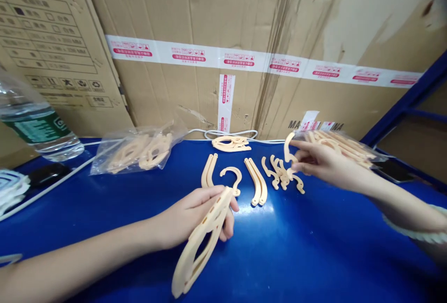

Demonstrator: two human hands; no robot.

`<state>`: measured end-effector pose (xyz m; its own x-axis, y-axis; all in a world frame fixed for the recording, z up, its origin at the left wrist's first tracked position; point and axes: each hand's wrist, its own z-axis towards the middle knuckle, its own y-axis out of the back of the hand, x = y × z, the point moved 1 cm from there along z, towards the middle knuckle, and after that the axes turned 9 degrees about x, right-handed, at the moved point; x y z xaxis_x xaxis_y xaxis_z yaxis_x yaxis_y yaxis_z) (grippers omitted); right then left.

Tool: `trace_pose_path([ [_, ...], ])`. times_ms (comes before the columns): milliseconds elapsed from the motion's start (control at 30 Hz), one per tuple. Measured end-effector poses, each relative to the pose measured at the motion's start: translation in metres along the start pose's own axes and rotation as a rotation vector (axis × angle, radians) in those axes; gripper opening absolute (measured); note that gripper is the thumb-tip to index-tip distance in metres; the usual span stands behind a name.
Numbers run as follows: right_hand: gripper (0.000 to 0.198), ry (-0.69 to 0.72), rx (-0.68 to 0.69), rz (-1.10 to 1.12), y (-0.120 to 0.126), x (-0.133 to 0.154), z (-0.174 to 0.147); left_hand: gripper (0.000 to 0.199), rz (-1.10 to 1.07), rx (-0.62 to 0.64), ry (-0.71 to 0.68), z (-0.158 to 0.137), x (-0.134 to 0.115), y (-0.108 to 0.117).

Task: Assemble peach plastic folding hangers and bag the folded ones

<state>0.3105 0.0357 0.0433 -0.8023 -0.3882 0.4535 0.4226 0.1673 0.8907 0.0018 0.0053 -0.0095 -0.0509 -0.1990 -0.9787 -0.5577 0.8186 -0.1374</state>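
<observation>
My left hand [199, 217] is closed around a beige folding clothes hanger [206, 238], held tilted with its arms folded down toward me and its hook [233, 177] sticking up at the top. At the right, my right hand [314, 158] pinches a curved beige hook piece [288, 148] between thumb and fingers. Just below it lie several small S-shaped beige pieces [275, 172] in a loose group. Between the hands rest two curved hanger arms [256, 182], side by side. Another pair of arms [208, 170] stands behind my left hand, its lower ends hidden.
A folded hanger [230, 143] lies at the back of the blue table [286, 256]. Bagged hangers sit in a clear bag [139, 151] at left and another bag [344, 147] at right. A water bottle [38, 126], white cable [75, 168] and phone [394, 171] flank them; cardboard boxes [188, 93] stand behind.
</observation>
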Motion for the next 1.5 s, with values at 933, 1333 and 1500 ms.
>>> trace_pose_path([
  [933,0.029,0.838,-0.220,-0.461,-0.097,0.098,-0.045,0.045,-0.316,-0.238,-0.143,-0.003,0.000,-0.010],
  [1333,0.037,0.752,-0.284,-0.573,-0.097,0.087,-0.042,0.028,0.273,-0.302,-0.147,-0.011,0.000,-0.019],
  [1500,0.040,0.669,-0.154,-0.587,-0.099,0.085,-0.038,0.029,0.238,-0.325,-0.142,-0.012,0.001,-0.020],
])
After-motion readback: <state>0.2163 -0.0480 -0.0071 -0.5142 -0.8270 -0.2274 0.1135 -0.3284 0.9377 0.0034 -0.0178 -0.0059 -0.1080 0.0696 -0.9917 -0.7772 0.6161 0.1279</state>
